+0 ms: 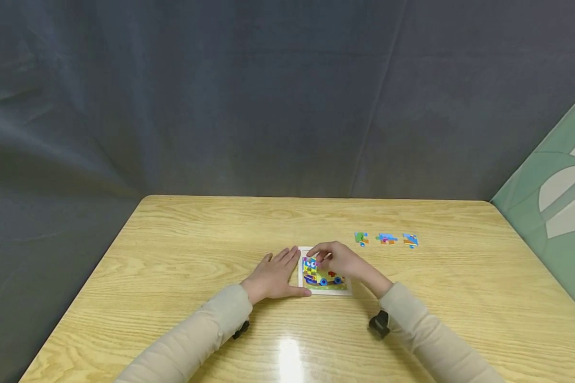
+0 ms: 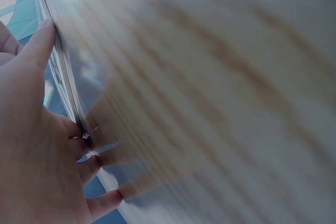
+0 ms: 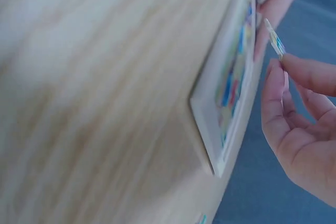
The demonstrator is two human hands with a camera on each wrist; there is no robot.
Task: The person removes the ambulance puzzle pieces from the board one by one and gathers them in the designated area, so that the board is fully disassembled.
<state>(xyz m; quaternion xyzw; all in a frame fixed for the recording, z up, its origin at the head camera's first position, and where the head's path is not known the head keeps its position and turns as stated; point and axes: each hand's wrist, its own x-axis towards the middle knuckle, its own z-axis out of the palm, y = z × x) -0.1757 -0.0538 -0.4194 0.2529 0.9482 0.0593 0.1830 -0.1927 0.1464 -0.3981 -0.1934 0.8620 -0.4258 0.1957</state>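
A white-framed jigsaw puzzle (image 1: 333,292) lies flat on the table, its picture showing a bright vehicle with blue wheels. My left hand (image 1: 279,277) rests along the left edge of the frame, fingers extended and thumb on the near edge. Over the upper left of the puzzle is my right hand (image 1: 339,259). Between its thumb and forefinger it pinches a small puzzle piece (image 3: 276,39), seen nearly edge-on in the right wrist view, above the frame's surface. In the left wrist view, the left fingers (image 2: 105,203) touch the tabletop beside the frame.
Three loose pieces lie in a row to the right and farther back: a green one (image 1: 361,238), a blue and pink one (image 1: 386,239), and a blue and orange one (image 1: 410,240). The wooden table (image 1: 196,229) meets a dark curtain (image 1: 268,106) behind.
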